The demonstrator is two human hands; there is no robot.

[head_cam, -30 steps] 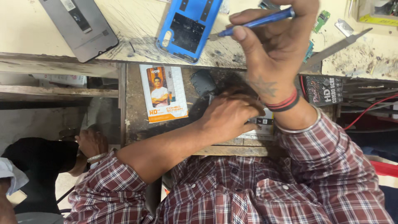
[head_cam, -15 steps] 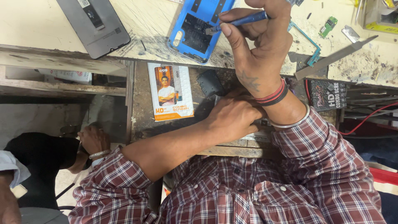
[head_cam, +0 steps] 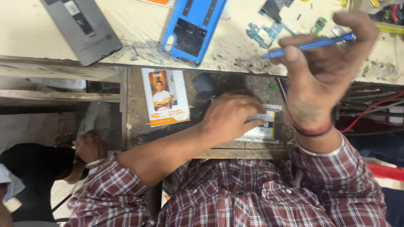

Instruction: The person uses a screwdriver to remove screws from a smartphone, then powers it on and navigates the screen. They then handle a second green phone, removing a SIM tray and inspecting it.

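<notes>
Blue screwdriver (head_cam: 309,45) in right hand (head_cam: 324,71) hovers past bench edge (head_cam: 126,63).

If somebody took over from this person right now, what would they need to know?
Right hand: raised over the bench edge, fingers pinching a blue screwdriver.
Left hand: down in the open drawer, fingers on a flat silver phone part.
On the bench: blue phone back frame, opened and stripped; grey phone; small circuit boards.
Done: phone taken apart. Left: nothing reassembled yet.
</notes>
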